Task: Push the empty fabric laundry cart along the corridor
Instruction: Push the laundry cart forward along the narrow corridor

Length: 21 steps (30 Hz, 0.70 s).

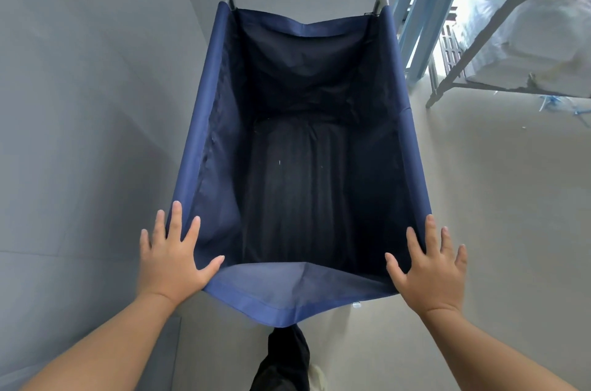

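A: Where is the laundry cart?

B: It stands in the middle of the corridor, directly in front of the person. It is dark blue fabric, and the inside is empty. At the far end two grey frame tubes stick out of the cloth.

A: And the hands?

B: The left hand lies flat on the near left corner of the rim, and the right hand lies flat on the near right corner. Each grip is released, the fingers spread, only pressing on the fabric.

A: What is around it?

B: A grey wall is just beside the cart on the left. On the right, a metal rack with white bundles stands on the floor.
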Available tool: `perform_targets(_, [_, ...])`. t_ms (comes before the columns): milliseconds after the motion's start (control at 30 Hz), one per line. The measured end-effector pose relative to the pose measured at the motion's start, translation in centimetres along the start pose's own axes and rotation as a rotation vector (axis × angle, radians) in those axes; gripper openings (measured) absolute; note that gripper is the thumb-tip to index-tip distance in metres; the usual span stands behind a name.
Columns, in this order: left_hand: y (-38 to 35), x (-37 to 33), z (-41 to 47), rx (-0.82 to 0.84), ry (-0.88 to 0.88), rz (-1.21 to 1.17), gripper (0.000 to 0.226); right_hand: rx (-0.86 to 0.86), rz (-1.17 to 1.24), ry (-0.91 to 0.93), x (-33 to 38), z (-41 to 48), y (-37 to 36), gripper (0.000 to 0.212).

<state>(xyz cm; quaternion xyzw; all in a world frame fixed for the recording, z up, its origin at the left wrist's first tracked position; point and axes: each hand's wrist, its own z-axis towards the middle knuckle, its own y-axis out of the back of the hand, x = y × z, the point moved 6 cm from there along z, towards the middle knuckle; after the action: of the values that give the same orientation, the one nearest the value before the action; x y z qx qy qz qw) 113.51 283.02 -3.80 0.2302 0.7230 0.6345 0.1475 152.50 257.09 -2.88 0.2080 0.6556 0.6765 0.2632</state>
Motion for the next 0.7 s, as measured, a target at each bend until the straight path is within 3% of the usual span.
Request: perform_targets(700, [2.8, 0.4, 12.9, 0.057, -0.025, -0.046, 0.094, 0.008, -0.008, -0.018, 2.2, 12.2, -1.0, 0.067])
